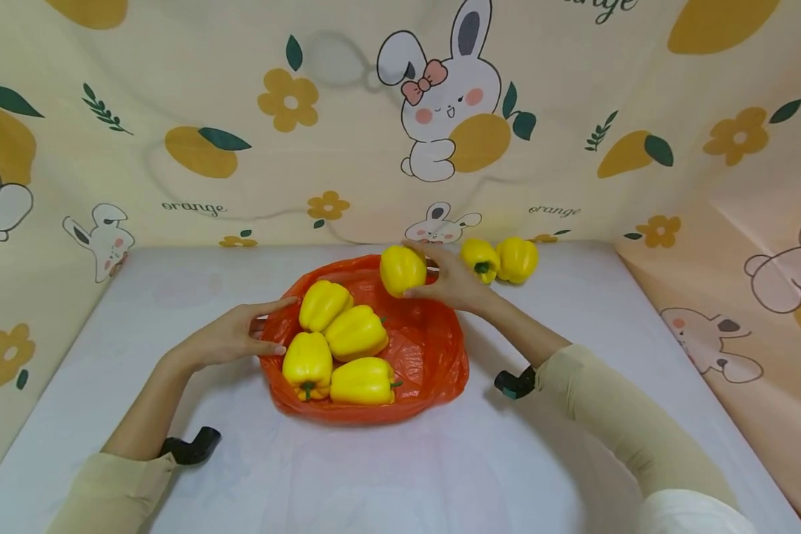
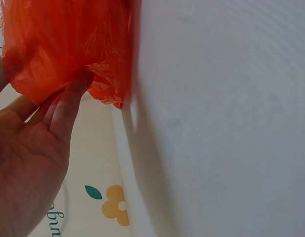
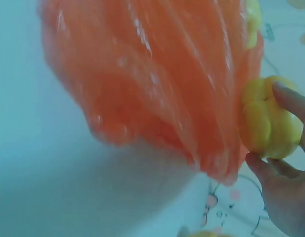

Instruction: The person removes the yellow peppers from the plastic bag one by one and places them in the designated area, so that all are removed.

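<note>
A red plastic bag (image 1: 410, 356) sits wide-mouthed on the table, with several yellow bell peppers (image 1: 357, 332) lying in its left half. At the bag's left side, my left hand (image 1: 230, 337) holds the rim between thumb and fingers. The left wrist view shows the fingers of that left hand (image 2: 38, 133) against the red film, some tips hidden by it. My right hand (image 1: 450, 278) grips another yellow bell pepper (image 1: 403, 271) above the bag's back edge. In the right wrist view this pepper (image 3: 268, 123) is pinched between thumb and fingers beside the bag's wall.
Two more yellow bell peppers, a left one (image 1: 478, 256) and a right one (image 1: 517, 259), rest side by side at the table's back, right of the bag. A patterned cloth (image 1: 347, 163) with rabbits and oranges hangs behind the white tabletop (image 1: 400, 475).
</note>
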### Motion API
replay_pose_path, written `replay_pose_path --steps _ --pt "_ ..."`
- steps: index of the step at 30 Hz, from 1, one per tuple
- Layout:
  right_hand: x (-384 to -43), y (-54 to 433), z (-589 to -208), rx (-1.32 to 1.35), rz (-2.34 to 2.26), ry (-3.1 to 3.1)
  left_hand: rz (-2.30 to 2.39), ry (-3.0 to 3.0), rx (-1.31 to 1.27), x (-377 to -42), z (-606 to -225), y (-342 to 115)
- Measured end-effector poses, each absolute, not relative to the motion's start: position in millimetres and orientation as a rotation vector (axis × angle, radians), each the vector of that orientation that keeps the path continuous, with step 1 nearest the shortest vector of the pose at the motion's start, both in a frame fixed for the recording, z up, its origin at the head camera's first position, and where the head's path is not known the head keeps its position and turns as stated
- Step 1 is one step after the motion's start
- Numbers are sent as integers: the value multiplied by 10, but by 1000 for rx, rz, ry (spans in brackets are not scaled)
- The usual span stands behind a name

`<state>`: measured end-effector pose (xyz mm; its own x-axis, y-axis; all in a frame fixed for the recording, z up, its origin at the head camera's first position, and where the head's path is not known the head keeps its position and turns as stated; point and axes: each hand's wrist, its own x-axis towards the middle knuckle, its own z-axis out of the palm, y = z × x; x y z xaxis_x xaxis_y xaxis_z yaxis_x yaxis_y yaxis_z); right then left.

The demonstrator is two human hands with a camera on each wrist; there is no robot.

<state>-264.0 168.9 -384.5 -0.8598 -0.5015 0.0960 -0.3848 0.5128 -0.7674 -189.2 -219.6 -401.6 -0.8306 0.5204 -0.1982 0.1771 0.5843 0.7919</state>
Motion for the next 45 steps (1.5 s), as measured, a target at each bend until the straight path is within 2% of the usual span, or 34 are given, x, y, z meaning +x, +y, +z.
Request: replay_pose_path --steps 8,25,45 --pt "-2665 1919 -3743 -615 -1294 2650 1144 2401 565 -1881 -3998 -2200" --pt "-2813 2356 -3469 -466 -1258 2750 1127 2420 553 -1882 -3962 -2242" --pt "-2956 3086 -3481 -268 -1266 2805 1124 2404 556 -1896 -3971 -2225"
